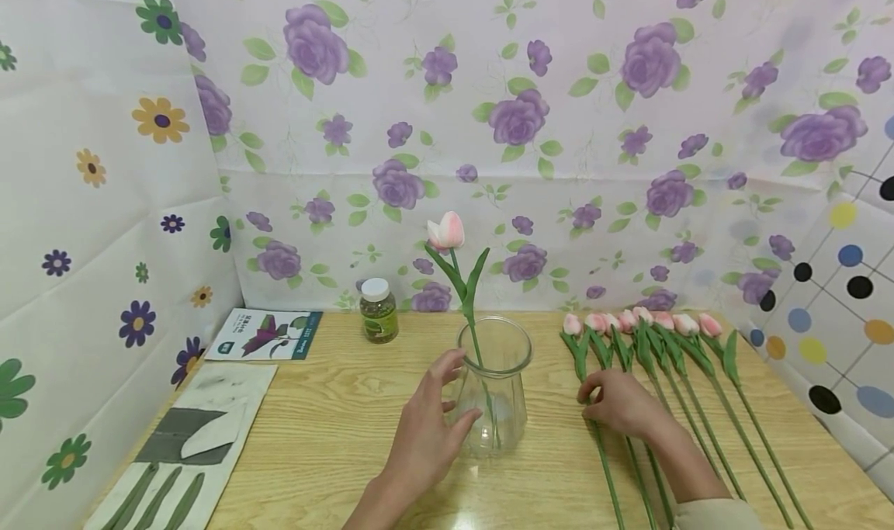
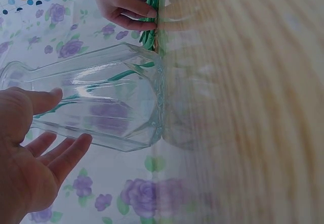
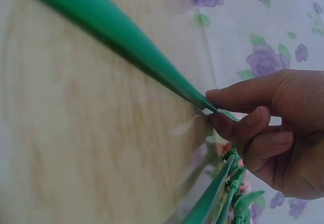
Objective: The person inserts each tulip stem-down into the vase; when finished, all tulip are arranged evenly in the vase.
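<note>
A clear glass vase [image 1: 513, 417] stands upright on the wooden table with one pink-and-white artificial tulip [image 1: 447, 231] leaning in it. My left hand [image 1: 426, 429] is at the vase's left side, fingers spread and thumb apart, reaching partly around the glass. To the right lies a row of several more tulips [image 1: 686, 326], heads toward the back and green stems toward me. With thumb and index finger, my right hand [image 1: 621, 402] pinches the leftmost tulip of the row by its stem [image 3: 126, 47], just below the leaves. That hand overlaps the neighbouring stems in the head view.
A small jar [image 1: 379, 316] with a white cap stands behind the vase to the left. At the left edge lie a booklet [image 1: 265, 334] with a purple flower picture and a pale printed sheet [image 1: 244, 394]. Floral sheeting [image 1: 391, 72] hangs behind the table.
</note>
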The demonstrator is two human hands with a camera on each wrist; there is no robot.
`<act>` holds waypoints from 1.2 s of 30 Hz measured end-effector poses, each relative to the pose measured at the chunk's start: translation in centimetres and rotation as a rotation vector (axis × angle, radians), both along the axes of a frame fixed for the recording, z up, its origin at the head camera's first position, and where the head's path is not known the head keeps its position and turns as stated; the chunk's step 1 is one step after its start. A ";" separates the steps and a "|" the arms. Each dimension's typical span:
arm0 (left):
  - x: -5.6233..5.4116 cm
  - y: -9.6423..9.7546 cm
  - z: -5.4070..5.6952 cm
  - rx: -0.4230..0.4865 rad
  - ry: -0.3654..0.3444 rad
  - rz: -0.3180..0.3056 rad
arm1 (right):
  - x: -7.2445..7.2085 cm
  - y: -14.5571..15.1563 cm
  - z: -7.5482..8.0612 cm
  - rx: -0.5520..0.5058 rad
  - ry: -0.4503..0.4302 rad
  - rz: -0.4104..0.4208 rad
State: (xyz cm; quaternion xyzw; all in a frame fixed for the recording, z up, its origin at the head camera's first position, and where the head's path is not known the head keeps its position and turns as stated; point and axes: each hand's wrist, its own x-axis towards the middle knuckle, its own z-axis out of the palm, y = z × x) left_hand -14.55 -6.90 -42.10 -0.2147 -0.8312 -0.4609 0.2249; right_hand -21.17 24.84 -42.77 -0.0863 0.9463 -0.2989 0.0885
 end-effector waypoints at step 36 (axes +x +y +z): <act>-0.1 0.0 -0.1 0.005 0.014 0.000 | 0.5 -1.2 0.9 -0.105 -0.004 0.068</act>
